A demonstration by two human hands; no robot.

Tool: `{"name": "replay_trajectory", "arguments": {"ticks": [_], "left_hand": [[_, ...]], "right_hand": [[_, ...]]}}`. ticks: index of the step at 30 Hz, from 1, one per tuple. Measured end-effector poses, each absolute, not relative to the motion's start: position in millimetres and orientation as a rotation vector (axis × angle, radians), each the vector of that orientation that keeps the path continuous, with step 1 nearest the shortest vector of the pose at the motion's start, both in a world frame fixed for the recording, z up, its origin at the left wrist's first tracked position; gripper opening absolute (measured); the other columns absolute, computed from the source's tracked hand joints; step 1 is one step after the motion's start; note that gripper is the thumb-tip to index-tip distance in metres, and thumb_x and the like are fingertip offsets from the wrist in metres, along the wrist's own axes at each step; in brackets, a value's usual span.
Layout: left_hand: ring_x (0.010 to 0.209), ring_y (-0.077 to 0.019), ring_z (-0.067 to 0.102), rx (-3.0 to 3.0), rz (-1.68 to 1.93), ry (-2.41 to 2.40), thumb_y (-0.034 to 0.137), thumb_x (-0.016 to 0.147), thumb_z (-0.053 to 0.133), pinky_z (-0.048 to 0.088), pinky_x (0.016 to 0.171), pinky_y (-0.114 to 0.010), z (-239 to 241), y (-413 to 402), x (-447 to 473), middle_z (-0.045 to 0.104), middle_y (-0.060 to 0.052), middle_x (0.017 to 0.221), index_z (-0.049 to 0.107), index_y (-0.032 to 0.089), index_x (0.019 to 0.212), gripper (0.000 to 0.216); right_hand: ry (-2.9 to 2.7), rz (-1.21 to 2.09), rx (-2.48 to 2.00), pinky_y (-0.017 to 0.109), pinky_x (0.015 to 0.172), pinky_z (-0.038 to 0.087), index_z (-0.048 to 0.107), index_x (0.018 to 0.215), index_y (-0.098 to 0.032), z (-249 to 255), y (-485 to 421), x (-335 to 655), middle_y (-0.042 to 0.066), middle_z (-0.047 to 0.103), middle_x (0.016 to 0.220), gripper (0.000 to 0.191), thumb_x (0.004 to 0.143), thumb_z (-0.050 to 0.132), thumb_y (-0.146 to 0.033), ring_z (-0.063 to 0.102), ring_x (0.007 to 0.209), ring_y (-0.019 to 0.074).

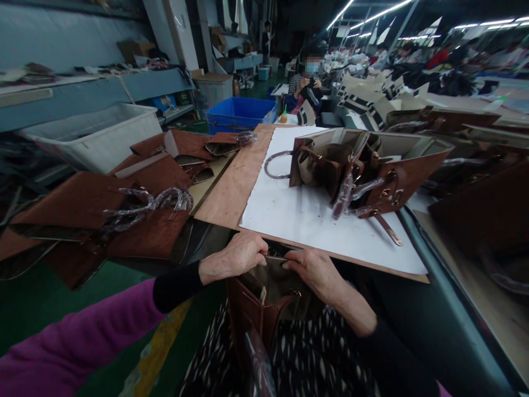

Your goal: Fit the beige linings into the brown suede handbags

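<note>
A brown handbag [246, 306] rests on my lap, its top open and its olive lining showing. My left hand [242, 256] pinches the far upper edge of the bag with thumb and fingers. On the same edge, a little to the right, my right hand [314, 270] grips with its fingers bent over the rim. The stretch of edge between the two hands looks straight. A plastic-wrapped handle [258, 361] hangs down the near side of the bag. The lower part of the bag is hidden in shadow and against the patterned cloth on my lap.
Ahead, a wooden board with white paper [285, 215] carries brown handbags [388, 193] with wrapped handles. More bags [152, 182] are piled at left. Beyond stand a blue bin [239, 113] and a white bin [99, 135]. A masked person [306, 88] sits further back.
</note>
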State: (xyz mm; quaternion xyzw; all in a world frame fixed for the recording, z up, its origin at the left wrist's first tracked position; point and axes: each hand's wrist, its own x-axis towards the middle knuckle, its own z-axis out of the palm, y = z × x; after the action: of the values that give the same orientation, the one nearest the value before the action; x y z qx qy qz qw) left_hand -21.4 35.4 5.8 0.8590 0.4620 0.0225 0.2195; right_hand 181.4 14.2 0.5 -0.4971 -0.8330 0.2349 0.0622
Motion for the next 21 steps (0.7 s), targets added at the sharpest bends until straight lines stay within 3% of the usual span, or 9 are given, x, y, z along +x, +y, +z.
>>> {"name": "replay_trajectory", "arguments": {"ticks": [11,21], "left_hand": [[0.056,-0.0116,0.048,2.286,0.089,1.296,0.022,0.072,0.059,0.03,0.055,-0.022,13.2,33.0,-23.4,0.057,0.001,0.055,0.068,0.016,0.065,0.012],[0.057,-0.0117,0.048,2.31,0.144,1.255,0.025,0.072,0.058,0.027,0.054,-0.022,0.6,34.5,-25.9,0.054,0.001,0.054,0.067,0.016,0.064,0.015]], "right_hand": [[-2.555,0.623,-1.476,0.023,0.055,0.026,0.062,0.068,-0.019,-6.7,20.3,157.6,-0.002,0.056,0.056,0.022,0.084,0.049,-0.026,0.048,0.057,0.0116],[-2.691,0.377,-1.591,0.027,0.053,0.023,0.063,0.08,-0.02,0.9,11.5,147.4,0.005,0.066,0.068,0.026,0.089,0.04,-0.029,0.056,0.06,0.0153]]}}
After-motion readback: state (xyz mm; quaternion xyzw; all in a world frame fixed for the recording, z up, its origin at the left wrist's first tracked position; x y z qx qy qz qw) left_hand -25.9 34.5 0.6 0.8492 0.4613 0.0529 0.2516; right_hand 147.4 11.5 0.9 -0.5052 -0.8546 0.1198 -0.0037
